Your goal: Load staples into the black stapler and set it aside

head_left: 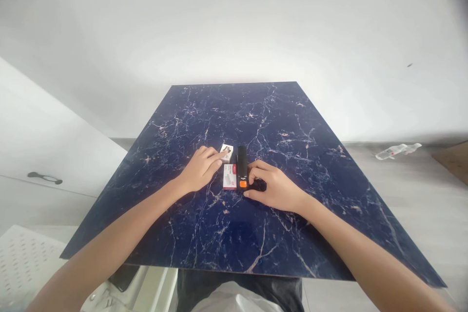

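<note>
A black stapler-like tool (242,158) with an orange patch at its near end lies lengthwise mid-table. Along its left side is a flat red and white box (230,177), with a smaller white box (226,152) behind it. My left hand (201,168) has its index finger over the small white box and its thumb at the near left corner. To the right of the black tool, my right hand (274,185) is curled, fingertips and thumb close to the tool's side. Between them sits a small black object (259,185), partly hidden, whose kind I cannot make out.
The blue marbled table (234,239) stands near a white wall. A white cabinet (47,146) is at the left, a perforated white seat (25,258) below it. On the floor at the right lies a clear plastic item (397,151) near a brown box (453,161).
</note>
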A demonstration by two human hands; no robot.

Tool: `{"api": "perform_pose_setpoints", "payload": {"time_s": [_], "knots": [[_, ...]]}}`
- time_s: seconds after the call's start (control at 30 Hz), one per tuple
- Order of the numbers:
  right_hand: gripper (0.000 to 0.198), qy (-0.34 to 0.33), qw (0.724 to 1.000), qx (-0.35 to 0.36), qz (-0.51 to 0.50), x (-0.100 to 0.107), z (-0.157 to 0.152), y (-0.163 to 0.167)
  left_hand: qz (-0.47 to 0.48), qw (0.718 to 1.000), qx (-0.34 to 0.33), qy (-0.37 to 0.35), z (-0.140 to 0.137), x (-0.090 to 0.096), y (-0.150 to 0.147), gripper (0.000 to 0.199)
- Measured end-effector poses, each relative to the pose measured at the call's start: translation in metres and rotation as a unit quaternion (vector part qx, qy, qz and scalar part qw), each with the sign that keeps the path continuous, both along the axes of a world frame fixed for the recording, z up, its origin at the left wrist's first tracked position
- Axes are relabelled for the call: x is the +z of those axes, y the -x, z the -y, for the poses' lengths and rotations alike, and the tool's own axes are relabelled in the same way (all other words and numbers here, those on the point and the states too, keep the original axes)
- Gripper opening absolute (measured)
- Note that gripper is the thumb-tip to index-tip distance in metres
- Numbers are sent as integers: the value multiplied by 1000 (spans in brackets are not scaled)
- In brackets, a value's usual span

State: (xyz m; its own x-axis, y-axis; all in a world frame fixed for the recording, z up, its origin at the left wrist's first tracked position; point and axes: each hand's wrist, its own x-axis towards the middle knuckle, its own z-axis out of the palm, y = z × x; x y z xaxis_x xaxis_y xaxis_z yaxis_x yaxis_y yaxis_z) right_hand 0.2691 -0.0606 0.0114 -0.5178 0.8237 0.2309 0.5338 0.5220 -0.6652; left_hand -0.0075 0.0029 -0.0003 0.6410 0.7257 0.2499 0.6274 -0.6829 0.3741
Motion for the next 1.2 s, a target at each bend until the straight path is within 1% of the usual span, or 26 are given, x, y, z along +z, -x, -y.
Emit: {"api": "perform_pose_setpoints", "payload": {"time_s": [0.07,0.13,0.23,0.3,0.33,0.4,0.43,0.47,0.5,0.6,0.77,0.83,0.87,0.93,1.0,1.03,1.07,1.13,1.2], "knots": [[21,1,1000,-1,0,0,0,0,2,999,-42,31,4,1,-2,47],[20,1,1000,-1,0,-1,0,0,2,997,-57,47,8,1,-3,47],[21,2,1000,-1,-1,-1,0,0,33,999,-11,22,9,2,0,46],[21,1,1000,1,0,-1,0,-1,51,998,-11,16,8,2,3,50],[21,-1,1000,1,1,-1,0,-1,48,998,-30,29,7,2,5,60],[21,-4,1000,0,4,0,0,-1,22,995,-75,67,5,0,6,99],[21,-4,1000,0,5,0,0,-1,10,993,-85,81,5,-1,6,116],[21,-4,1000,0,6,0,0,-1,3,992,-85,89,5,-3,5,128],[21,-4,1000,1,7,0,0,-1,0,993,-77,92,6,-4,4,134],[20,-5,1000,2,7,-1,0,-1,-3,994,-54,92,7,-7,2,135],[19,-1,1000,-4,15,-1,2,-1,-10,993,-51,107,6,-5,1,136],[21,7,1000,-17,13,-1,4,1,-7,993,-44,108,5,-5,0,134],[25,13,999,-29,4,-1,5,3,-2,994,-44,104,5,-5,0,133],[49,22,998,-57,-19,-1,10,8,10,994,-46,97,5,-5,-2,130],[72,13,996,-88,-26,-2,13,14,21,995,-49,89,6,-6,-6,128],[77,3,994,-107,-19,-3,15,16,25,995,-49,85,7,-6,-10,127],[79,-8,992,-129,-8,-4,15,17,28,995,-47,81,7,-8,-14,126],[75,-20,984,-175,13,-6,12,15,32,996,-39,71,4,-11,-28,124],[72,-27,975,-219,29,-7,3,8,36,997,-29,60,-6,-14,-49,123]]}}
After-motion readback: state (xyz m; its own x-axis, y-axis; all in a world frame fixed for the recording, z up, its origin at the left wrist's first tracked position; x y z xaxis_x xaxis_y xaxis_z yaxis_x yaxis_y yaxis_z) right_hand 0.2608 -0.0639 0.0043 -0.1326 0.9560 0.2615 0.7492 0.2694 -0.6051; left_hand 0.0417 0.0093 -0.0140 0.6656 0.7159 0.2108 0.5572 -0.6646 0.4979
